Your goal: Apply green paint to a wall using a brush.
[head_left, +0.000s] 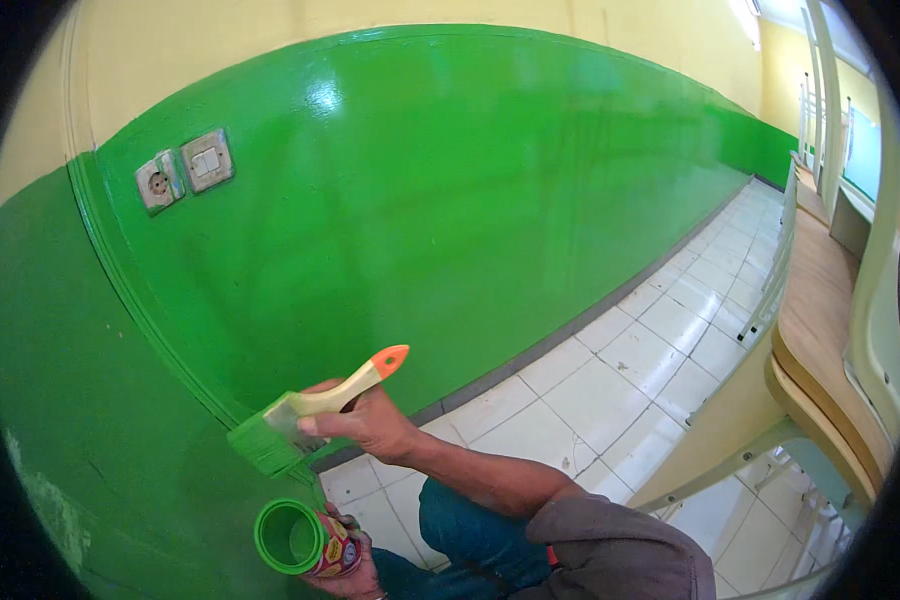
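One flat, cream-handled paintbrush [322, 402] is in the right grip [375, 424], one round, red-labelled can [337, 547] in the left grip [363, 573]; above both, one pale, square socket [158, 183], one pale, square switch [207, 161].

I have the right hand [375, 425] in a closed grip, thumb [322, 425] pointing left, bare forearm [490, 477] slanting in from the right; the left hand [362, 573] curls below.

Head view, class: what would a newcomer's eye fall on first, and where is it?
The glossy green wall fills the middle, below a pale yellow band. In front of its lower left, the right grip holds a wide brush with green bristles and an orange handle tip. Below that, the left grip holds a can with a green rim.
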Demonstrator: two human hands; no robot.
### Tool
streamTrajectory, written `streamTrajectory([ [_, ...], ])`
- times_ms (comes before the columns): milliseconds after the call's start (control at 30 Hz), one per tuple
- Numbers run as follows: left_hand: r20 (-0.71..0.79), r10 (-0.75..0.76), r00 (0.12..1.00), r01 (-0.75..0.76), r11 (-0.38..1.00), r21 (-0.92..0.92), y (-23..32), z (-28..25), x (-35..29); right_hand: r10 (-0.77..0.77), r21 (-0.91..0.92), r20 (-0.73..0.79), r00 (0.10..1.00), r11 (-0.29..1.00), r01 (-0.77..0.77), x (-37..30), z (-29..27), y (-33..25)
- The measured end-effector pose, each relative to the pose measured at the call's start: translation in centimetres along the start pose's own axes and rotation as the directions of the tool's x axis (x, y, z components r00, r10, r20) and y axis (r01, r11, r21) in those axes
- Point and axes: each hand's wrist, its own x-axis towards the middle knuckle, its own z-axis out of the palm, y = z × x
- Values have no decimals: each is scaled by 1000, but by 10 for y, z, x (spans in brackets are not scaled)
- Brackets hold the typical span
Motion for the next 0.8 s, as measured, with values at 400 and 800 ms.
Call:
streamTrajectory([
  [400,-114,103,988,-116,987,-110,-25,9,-33,146,-261,330,933,963,-58,-33,23,-37],
  [800,-150,83,985,-105,984,-147,-19,-10,-37,119,-300,174,978,952,-62,-19,-22,-12],
])
